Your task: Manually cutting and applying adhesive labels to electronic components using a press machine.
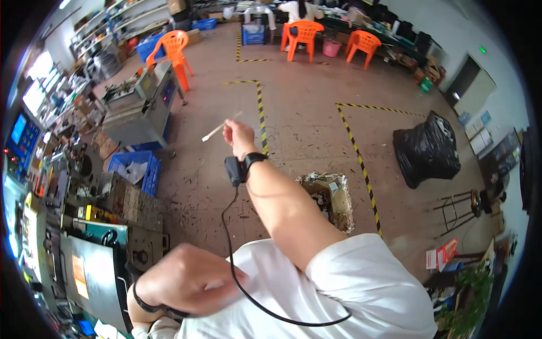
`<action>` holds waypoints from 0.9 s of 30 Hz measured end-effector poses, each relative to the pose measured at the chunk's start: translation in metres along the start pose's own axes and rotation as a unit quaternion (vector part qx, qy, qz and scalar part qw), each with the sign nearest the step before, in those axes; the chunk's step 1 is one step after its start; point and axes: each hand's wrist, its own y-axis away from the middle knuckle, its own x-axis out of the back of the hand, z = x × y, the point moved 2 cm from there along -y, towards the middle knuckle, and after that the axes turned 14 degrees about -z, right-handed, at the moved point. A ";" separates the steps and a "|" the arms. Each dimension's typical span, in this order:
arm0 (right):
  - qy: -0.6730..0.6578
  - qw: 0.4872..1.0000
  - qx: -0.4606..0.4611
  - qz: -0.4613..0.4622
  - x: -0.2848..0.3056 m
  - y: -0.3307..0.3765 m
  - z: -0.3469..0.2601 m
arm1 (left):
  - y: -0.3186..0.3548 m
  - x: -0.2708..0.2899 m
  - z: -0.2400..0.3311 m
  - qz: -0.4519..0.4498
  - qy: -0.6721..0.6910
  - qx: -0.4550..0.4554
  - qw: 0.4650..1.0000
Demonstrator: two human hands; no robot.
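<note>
My right arm reaches out over the floor, and my right hand [241, 137] is closed on a thin pale stick [215, 132]. The stick's whitish end points to the left, and its far end sticks out beyond my fingers. What kind of stick it is cannot be made out. My left hand [189, 281] is bent in before my white shirt [271, 282], low on the left. Motion smears it and its fingers are partly hidden. A black strap with a small black box [234, 170] sits on my right wrist, and a black cable runs down from it.
A scrap-filled bin [341, 206] stands beneath my right forearm. Benches and machines [93, 257] line the left, beside a blue crate [152, 175]. A black bag [427, 150] and a stool [460, 212] stand right. Orange chairs [305, 35] and a seated person are at the back.
</note>
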 end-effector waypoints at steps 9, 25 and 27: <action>0.078 0.890 -0.070 -0.444 -0.117 0.042 0.000 | 0.038 0.076 -0.142 0.584 -0.274 0.244 0.724; -0.033 0.866 -0.212 -0.451 -0.039 0.041 0.002 | 0.041 0.037 -0.141 0.493 0.144 0.177 0.840; -0.155 0.939 -0.134 -0.275 0.002 0.020 0.020 | 0.035 0.005 -0.066 0.425 0.306 0.043 0.851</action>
